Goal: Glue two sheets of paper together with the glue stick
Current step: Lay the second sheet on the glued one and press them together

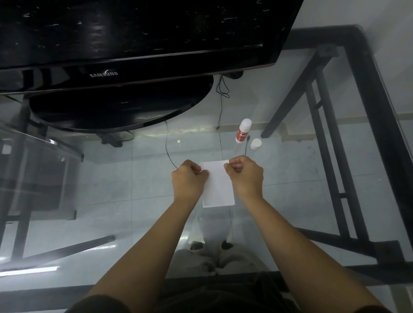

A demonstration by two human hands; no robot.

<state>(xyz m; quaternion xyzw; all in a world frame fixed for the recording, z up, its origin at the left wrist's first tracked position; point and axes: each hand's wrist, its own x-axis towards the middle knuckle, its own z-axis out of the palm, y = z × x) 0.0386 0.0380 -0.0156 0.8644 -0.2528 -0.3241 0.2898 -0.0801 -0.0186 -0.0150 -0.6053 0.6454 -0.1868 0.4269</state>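
Paper [218,185] is the task item, white, on the glass table [302,198] centre, between both hands; one sheet or two stacked, can't tell. Biggest thing in view: black Samsung monitor [121,32] across the top, its round base [122,106] sitting on the glass at the far side. Table has a black metal frame [382,142]; floor tiles and thin cables visible through the glass. Two bare forearms reach in from the bottom edge. Left hand [188,178] clenched, fingertips pinching the paper's far-left corner area. Right hand [246,175] clenched too, pinching the far-right corner. Whether the paper lies flat or slightly lifted, can't tell. Glue stick [243,130], white with red label, uncapped, stands upright beyond the right hand, apart from the paper. Its white cap [256,143] sits just beside it, on the near-right side.
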